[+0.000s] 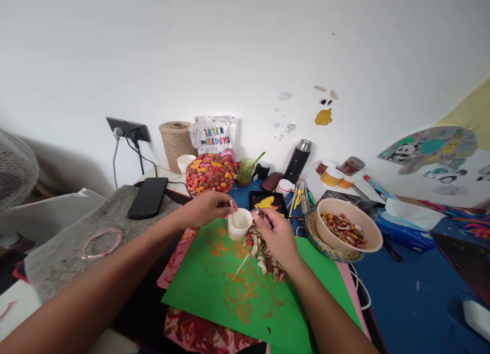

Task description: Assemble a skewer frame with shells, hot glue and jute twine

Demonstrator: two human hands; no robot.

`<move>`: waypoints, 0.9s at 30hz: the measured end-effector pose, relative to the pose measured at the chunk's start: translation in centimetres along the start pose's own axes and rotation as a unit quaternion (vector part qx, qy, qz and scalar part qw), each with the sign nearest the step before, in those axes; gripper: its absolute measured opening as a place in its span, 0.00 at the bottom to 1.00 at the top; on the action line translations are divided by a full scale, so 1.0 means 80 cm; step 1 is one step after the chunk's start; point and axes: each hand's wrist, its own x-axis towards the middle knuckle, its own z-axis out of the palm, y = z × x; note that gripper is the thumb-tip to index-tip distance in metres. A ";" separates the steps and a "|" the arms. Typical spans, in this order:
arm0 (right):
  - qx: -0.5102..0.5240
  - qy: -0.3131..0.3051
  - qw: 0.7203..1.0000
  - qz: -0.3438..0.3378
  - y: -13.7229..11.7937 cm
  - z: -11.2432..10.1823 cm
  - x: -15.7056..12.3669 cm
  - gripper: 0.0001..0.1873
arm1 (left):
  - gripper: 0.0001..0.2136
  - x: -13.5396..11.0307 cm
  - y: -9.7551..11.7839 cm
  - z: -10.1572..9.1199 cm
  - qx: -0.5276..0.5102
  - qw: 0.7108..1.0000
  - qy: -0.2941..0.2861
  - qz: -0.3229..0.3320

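mid-frame, left hand (209, 207) pinched a small pale piece (231, 203) at the white cup (239, 225) rim; right hand (278, 235) gripped a thin tool (263, 215). it seemed a dipping step, needing steady aim.

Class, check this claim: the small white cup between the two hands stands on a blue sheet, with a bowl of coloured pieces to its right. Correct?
One thing is wrong: in the head view the white cup between the left hand and right hand stands on a green sheet, not blue. The bowl of coloured pieces is to its right.
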 end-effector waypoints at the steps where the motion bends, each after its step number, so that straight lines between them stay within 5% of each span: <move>1: 0.002 -0.001 1.000 0.000 0.000 0.000 0.000 0.17 | 0.16 0.000 0.000 0.000 0.001 1.000 0.000 0.000; 27: 0.005 -0.009 1.000 -0.001 0.006 0.000 -0.001 0.19 | 0.16 0.000 -0.003 0.002 0.003 1.000 -0.009 0.012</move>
